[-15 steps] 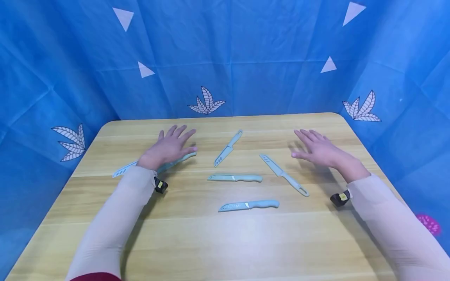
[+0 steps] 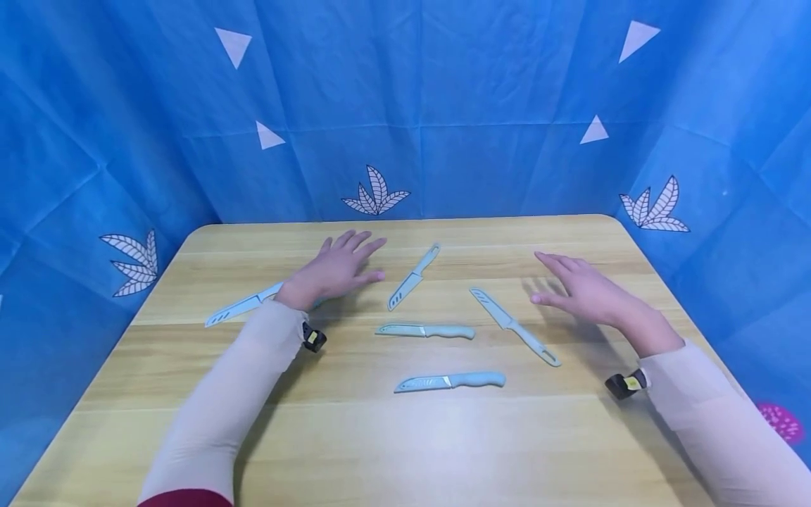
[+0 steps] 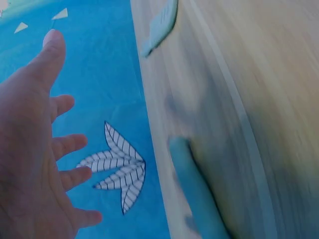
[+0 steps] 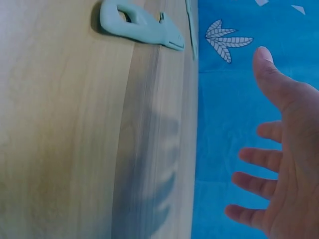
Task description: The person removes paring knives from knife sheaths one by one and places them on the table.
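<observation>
Several light blue-green knives, blades sheathed, lie apart on a wooden table. My left hand (image 2: 332, 271) is raised over the leftmost knife (image 2: 241, 308), fingers spread and nothing held; hand and wrist hide much of its handle. In the left wrist view a knife handle (image 3: 199, 194) shows beyond the palm. To the right, my right hand (image 2: 586, 289) hovers with loosely extended fingers, casting a shadow. Nearest it is a slanted knife (image 2: 512, 325) with a looped handle end. Another slanted knife (image 2: 405, 287) lies at the back middle, between the hands.
Two knives lie nearly crosswise, one in the middle (image 2: 443, 331) and one nearer the front (image 2: 451, 381). A blue patterned curtain (image 2: 481, 162) hangs behind the table (image 2: 355, 451) and along its sides. Each wrist carries a small black camera.
My left hand has moved right, uncovering more of the leftmost knife's sheathed blade and covering its handle. My right hand has shifted slightly right. The head view tilts up a little; the knives lie unchanged.
</observation>
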A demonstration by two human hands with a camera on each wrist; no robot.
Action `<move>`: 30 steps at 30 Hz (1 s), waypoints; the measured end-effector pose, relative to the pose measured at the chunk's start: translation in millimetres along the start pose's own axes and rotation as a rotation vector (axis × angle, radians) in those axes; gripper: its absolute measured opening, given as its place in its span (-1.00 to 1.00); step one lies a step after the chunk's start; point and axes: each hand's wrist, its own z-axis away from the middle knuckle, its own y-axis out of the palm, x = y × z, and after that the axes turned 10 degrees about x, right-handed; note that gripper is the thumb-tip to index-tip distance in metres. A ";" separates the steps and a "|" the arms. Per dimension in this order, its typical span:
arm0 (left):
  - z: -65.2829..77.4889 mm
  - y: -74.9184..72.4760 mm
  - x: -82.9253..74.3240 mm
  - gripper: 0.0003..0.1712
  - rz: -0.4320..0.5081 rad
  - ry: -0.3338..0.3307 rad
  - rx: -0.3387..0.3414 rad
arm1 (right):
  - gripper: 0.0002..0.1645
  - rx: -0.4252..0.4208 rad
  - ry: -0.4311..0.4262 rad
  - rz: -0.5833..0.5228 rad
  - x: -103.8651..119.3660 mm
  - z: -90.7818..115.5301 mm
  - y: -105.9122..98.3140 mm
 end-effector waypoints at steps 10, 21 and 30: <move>-22.8 4.3 -29.9 -0.10 0.002 0.103 0.002 | 0.11 -0.007 -0.022 -0.027 4.0 13.4 13.5; -44.6 9.9 -55.4 -0.05 0.027 0.202 0.026 | 0.00 0.004 -0.048 -0.093 5.2 23.5 27.5; -58.6 12.2 -76.7 -0.10 0.096 0.225 0.077 | -0.07 0.016 -0.086 -0.157 9.2 26.8 36.9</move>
